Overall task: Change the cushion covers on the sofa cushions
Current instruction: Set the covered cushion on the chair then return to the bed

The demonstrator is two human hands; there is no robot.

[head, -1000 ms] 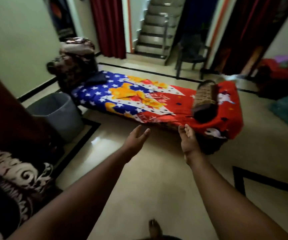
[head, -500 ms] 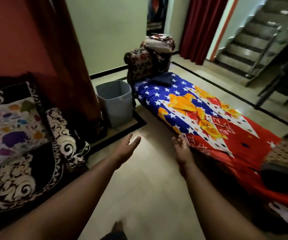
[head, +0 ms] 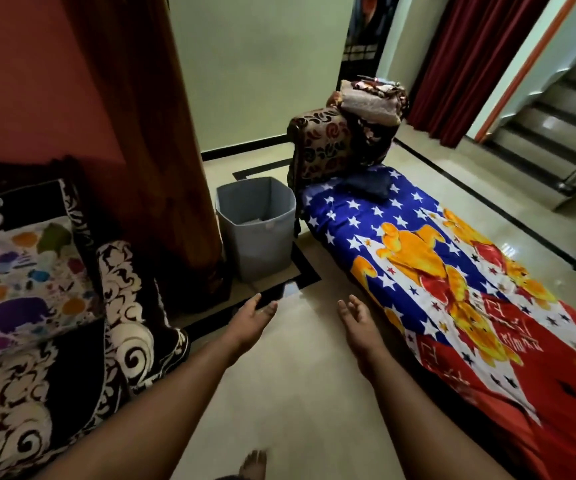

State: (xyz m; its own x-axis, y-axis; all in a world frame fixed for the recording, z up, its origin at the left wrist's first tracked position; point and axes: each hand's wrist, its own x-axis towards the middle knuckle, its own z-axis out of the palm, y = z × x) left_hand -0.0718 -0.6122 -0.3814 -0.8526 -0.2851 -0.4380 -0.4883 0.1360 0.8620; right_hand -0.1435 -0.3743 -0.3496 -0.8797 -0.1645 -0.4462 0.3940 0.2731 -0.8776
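A sofa chair (head: pixel 130 327) in black cloth with white scrolls stands at the left. On its seat lies a cushion (head: pixel 19 275) in a white cover with coloured blobs. My left hand (head: pixel 251 318) and my right hand (head: pixel 357 320) reach out over the floor, palms facing each other, fingers straight, holding nothing. Both are to the right of the sofa chair and touch nothing.
A grey bin (head: pixel 257 226) stands by a brown curtain (head: pixel 161 133). A low bed with a starred blue, orange and red sheet (head: pixel 452 289) runs along the right. A patterned chair (head: pixel 328 147) piled with folded cloths (head: pixel 371 98) stands behind it. Stairs (head: pixel 556 133) rise at the far right.
The view has swung left: the sofa chair and its cushion have come into sight, the bed has slid to the right. Both hands stay stretched out and empty.
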